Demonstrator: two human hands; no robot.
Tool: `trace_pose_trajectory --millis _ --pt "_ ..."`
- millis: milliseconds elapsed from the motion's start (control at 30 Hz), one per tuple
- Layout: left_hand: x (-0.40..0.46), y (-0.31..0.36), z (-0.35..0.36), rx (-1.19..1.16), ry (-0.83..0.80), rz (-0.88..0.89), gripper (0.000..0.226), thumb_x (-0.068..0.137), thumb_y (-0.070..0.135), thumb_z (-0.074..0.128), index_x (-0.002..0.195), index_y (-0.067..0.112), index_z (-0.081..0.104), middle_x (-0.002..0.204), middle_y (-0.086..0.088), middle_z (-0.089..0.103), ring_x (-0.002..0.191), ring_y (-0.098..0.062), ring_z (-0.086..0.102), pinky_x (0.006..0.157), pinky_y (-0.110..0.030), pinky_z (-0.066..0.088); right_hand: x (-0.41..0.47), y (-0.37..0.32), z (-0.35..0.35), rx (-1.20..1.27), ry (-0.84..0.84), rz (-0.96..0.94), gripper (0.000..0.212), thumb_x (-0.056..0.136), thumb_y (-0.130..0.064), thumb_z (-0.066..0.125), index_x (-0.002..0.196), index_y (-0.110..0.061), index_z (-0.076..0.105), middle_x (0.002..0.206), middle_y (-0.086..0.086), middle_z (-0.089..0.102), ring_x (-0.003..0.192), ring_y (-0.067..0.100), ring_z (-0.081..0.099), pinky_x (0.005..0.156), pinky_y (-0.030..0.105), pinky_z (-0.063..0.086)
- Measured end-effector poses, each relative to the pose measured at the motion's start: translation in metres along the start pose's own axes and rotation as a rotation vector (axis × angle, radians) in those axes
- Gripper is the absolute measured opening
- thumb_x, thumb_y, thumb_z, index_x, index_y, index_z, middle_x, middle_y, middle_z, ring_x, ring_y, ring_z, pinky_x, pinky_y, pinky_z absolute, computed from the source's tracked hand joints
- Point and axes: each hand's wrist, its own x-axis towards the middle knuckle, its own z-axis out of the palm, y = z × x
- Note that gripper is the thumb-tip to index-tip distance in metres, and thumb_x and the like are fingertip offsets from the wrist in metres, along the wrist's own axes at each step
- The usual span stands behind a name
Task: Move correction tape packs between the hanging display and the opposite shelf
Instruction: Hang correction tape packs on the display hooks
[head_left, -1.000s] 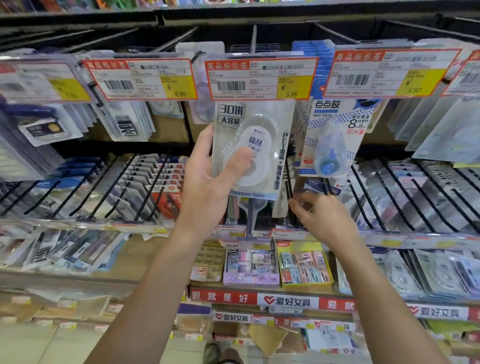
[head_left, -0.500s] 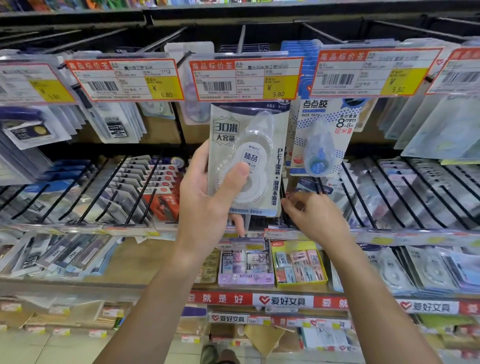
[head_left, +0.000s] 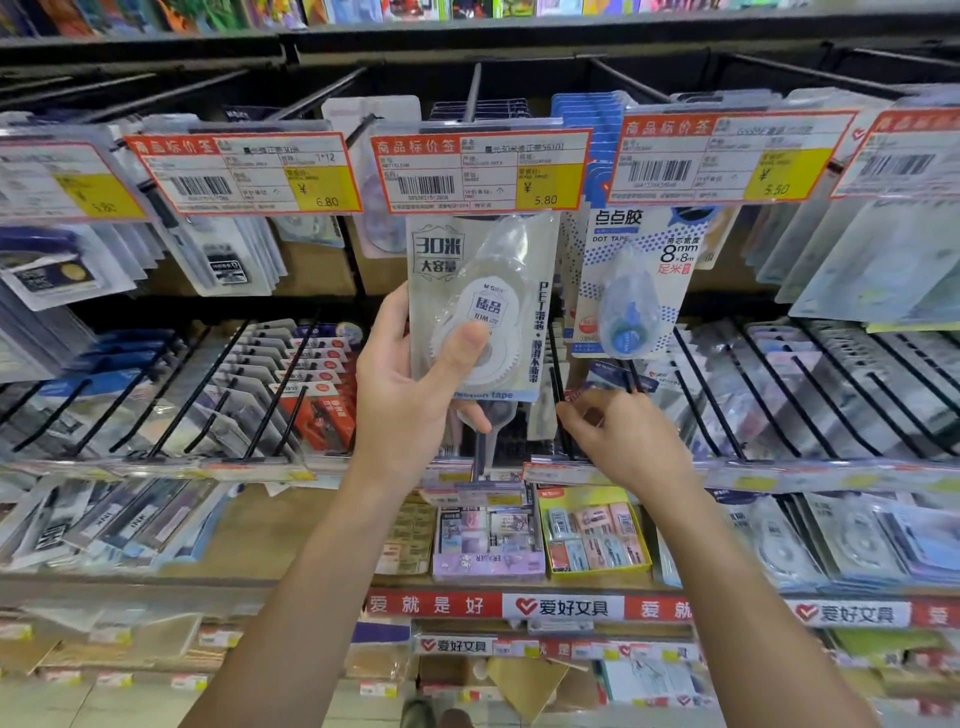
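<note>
A correction tape pack (head_left: 519, 270), a clear blister with a white dispenser on a grey card, hangs just under the 5.80 price tag (head_left: 480, 169) of the hanging display. My left hand (head_left: 410, 395) grips the pack's lower half, thumb across the dispenser and fingers behind the card. The tag hides the top of the pack and its hook. My right hand (head_left: 623, 441) is lower and to the right, fingers curled at the black hook wires (head_left: 558, 395) of the row below. I cannot tell whether it holds anything.
A blue dot-tape pack (head_left: 631, 283) hangs right beside the held pack. More tagged hooks with packs run left and right. Below is a row of black wire hooks full of packs, then shelves with eraser boxes (head_left: 595, 540). Someone's shoes (head_left: 441, 717) show at the bottom.
My left hand's thumb has slid lower on the pack, which still hangs under the tag. My right hand has stayed at the lower hook wires.
</note>
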Motion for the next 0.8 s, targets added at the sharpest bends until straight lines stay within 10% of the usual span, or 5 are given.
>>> trace_pose_trajectory --millis 800 --pt "0.024 -0.025 -0.002 -0.084 0.062 -0.136 0.032 0.085 0.035 0.071 0.112 0.019 0.062 0.099 -0.001 0.07 0.09 -0.026 0.07 0.042 -0.029 0.055 -0.001 -0.002 -0.002 -0.028 -0.009 -0.015 0.037 0.1 -0.05 0.05 0.096 -0.021 0.073 0.06 -0.005 0.059 0.066 0.024 0.062 0.066 0.036 0.055"
